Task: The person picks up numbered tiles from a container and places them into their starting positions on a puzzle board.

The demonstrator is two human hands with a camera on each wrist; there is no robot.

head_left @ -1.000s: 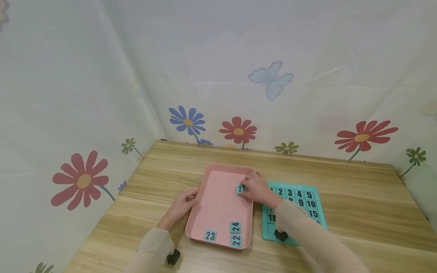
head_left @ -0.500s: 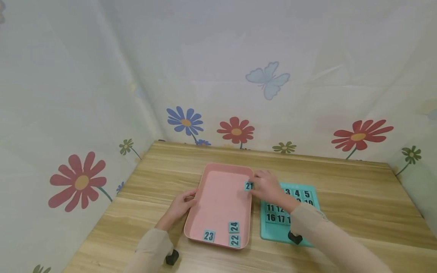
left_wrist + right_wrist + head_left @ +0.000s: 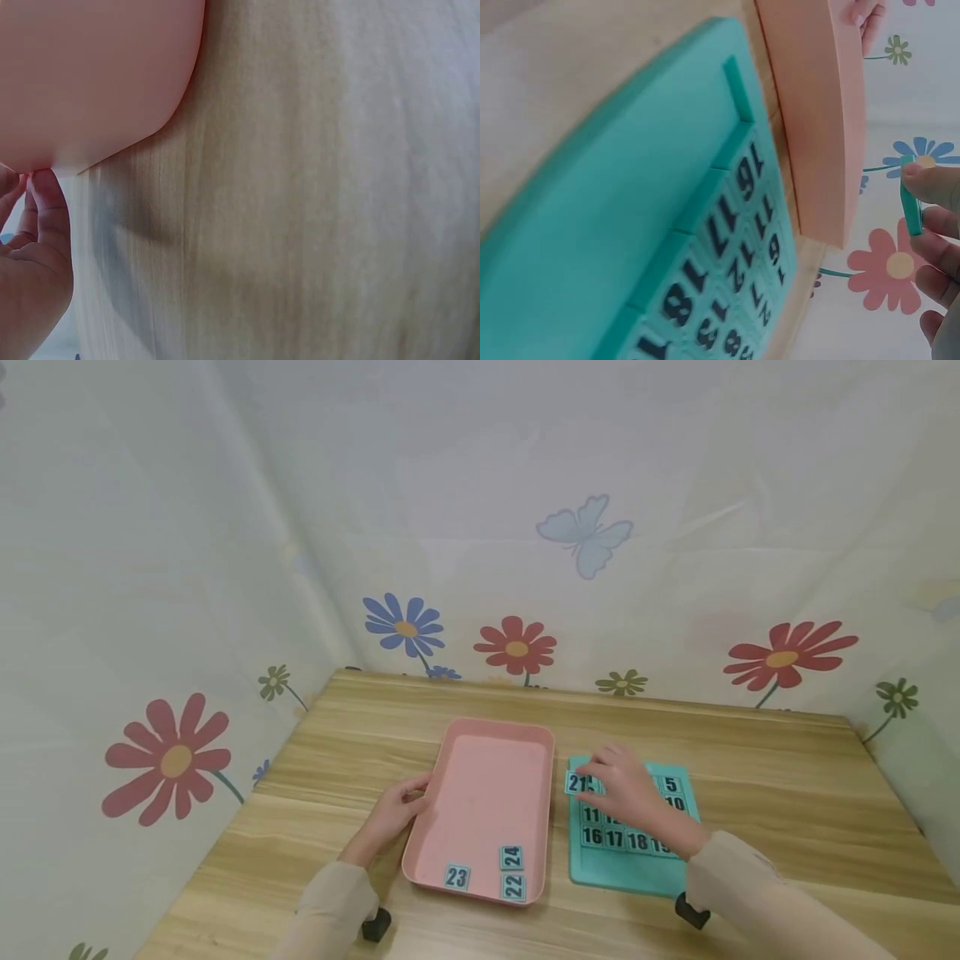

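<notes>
Between the thumb and fingers of my right hand (image 3: 628, 792) is the turquoise number tile 21 (image 3: 575, 783). The right wrist view shows this tile (image 3: 910, 199) edge-on, raised off the board. Below lies a turquoise number board (image 3: 621, 875) holding rows of tiles from 1 upward; my hand covers part of them. Under the row that starts with 16, a bare strip of the board shows. My left hand (image 3: 393, 817) pinches the left rim of a pink tray (image 3: 483, 793). In the left wrist view, thumb and fingers (image 3: 51, 206) meet at the tray's edge.
Tile 23 (image 3: 457, 877), tile 24 (image 3: 512, 857) and tile 22 (image 3: 513, 887) lie at the tray's near end, two of them turned sideways. Everything stands on a wooden table (image 3: 787, 793). A flower-printed curtain (image 3: 450, 527) rises behind its far edge and at the sides.
My right hand has carried tile 21 from inside the pink tray, rightward over its rim, to above the board's upper left corner. The left hand stays on the tray.
</notes>
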